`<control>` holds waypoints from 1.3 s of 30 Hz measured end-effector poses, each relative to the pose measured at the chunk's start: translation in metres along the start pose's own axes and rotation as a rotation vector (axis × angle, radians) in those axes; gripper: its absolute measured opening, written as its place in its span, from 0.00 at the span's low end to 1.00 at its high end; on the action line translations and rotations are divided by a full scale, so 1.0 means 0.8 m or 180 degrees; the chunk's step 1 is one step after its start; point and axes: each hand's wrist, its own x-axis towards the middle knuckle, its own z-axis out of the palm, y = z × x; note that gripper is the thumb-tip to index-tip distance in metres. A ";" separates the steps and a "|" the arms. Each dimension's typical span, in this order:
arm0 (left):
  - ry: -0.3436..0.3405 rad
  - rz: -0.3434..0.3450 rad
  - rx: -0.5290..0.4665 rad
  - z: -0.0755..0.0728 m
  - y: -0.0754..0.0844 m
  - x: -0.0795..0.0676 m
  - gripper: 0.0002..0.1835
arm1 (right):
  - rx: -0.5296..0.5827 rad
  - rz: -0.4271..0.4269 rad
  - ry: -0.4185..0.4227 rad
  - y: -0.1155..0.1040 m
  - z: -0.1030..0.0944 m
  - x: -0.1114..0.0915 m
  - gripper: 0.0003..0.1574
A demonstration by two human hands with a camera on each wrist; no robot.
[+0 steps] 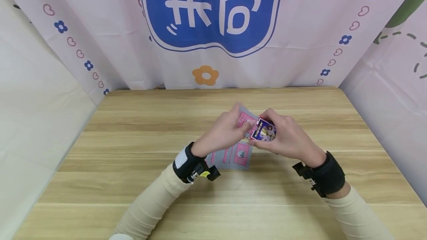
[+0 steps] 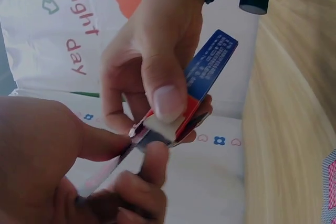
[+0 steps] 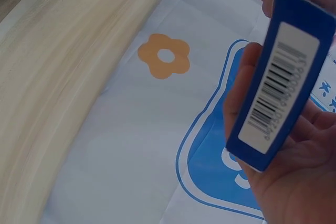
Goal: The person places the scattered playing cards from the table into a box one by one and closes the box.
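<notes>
My right hand [image 1: 287,136] holds a small blue card box [image 1: 265,130] with a picture on its front. The thumb lies on one face of the box [image 2: 212,59] in the left wrist view, and a barcode shows on its narrow side [image 3: 281,85] in the right wrist view. Between thumb and fingers my left hand [image 1: 224,129] pinches playing cards [image 1: 244,116] with pink checkered backs. Their edge meets the open end of the box, where a torn white-and-red flap shows. More face-down playing cards [image 1: 241,155] lie on the table below, partly hidden by the left wrist.
The wooden table [image 1: 140,129] runs back to a white printed curtain [image 1: 113,47] with a blue emblem [image 1: 213,42]. Pale cloth walls stand at both sides. Black camera straps circle both wrists.
</notes>
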 end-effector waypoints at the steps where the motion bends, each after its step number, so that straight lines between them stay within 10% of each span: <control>1: -0.0004 -0.0006 -0.0009 -0.002 0.000 0.000 0.17 | -0.0020 0.0003 0.0017 0.001 0.000 0.000 0.37; 17: -0.0001 0.0120 0.1061 -0.020 -0.004 0.000 0.10 | -0.0154 0.0131 -0.0010 0.000 -0.006 0.002 0.40; 39: -0.0010 0.0232 0.0503 -0.009 -0.002 0.001 0.07 | 0.0013 -0.0055 -0.0141 -0.003 0.001 0.000 0.35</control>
